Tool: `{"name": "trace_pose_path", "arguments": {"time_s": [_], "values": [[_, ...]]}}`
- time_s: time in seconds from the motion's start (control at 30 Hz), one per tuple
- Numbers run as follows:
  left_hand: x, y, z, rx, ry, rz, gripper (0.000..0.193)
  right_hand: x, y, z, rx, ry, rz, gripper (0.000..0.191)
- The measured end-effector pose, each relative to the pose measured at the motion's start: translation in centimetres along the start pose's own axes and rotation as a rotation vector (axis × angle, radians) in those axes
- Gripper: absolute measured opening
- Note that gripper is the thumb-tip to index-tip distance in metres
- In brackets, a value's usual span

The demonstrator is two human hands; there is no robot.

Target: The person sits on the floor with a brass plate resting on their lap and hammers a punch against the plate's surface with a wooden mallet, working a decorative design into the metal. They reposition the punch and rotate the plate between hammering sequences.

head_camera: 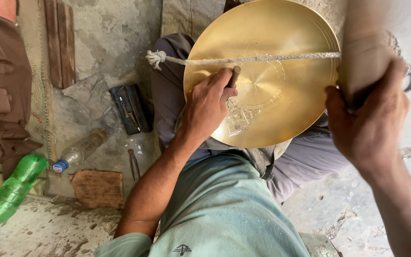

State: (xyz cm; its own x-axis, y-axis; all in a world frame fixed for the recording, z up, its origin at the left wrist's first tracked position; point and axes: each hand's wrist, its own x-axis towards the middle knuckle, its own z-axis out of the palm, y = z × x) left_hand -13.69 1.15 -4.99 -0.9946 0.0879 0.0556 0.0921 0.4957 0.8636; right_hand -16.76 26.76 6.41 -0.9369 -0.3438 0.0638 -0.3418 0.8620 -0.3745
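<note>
Brass fills the middle of the view: a round, shallow brass plate (pixel 281 90) rests on the seated person's lap, tilted against the knees, with a band of engraved pattern near its lower centre. A twisted rope (pixel 243 59) runs across its face, knotted at the left end. The left hand (pixel 208 104) lies on the plate, fingers closed around a short chisel (pixel 235 75) whose tip meets the metal. The right hand (pixel 367 123) is raised beside the plate's right edge, fingers wrapped around a blurred wooden mallet (pixel 365 52). On the concrete floor to the left lie a green plastic bottle (pixel 10 192), a clear bottle (pixel 79 150), a dark tool case (pixel 130 108) and a scrap of cardboard (pixel 98 188).
</note>
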Motion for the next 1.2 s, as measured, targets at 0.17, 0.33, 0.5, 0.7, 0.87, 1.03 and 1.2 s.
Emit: {"name": "trace_pose_path", "arguments": {"time_s": [0.17,0.33,0.5,0.7,0.87,1.03,1.2], "values": [[-0.1,-0.1,0.0,0.017,-0.034,-0.051,0.023,-0.2,0.3,0.6,-0.641,0.011,-0.279,0.033],[-0.3,0.0,-0.1,0.024,0.012,-0.010,0.026,0.3,-0.2,0.0,-0.183,-0.080,-0.005,0.031],[-0.5,0.2,0.1,0.037,0.012,-0.059,0.024,1.0,-0.6,-0.6,-0.286,-0.015,-0.057,0.038],[-0.7,0.2,0.1,0.042,0.023,-0.057,0.024,1.0,0.0,-0.2,-0.584,-0.068,-0.207,0.027],[-0.8,0.0,0.1,0.057,0.012,-0.054,0.023,0.8,-0.5,0.0,0.131,-0.049,0.195,0.036],[-0.9,0.0,0.1,-0.010,0.034,-0.069,0.023,1.2,-0.8,-0.5,-0.226,0.004,-0.197,0.036],[-1.3,0.0,0.0,0.106,0.036,-0.072,0.024,1.4,-1.0,-0.3,-0.310,-0.057,-0.100,0.040]]}}
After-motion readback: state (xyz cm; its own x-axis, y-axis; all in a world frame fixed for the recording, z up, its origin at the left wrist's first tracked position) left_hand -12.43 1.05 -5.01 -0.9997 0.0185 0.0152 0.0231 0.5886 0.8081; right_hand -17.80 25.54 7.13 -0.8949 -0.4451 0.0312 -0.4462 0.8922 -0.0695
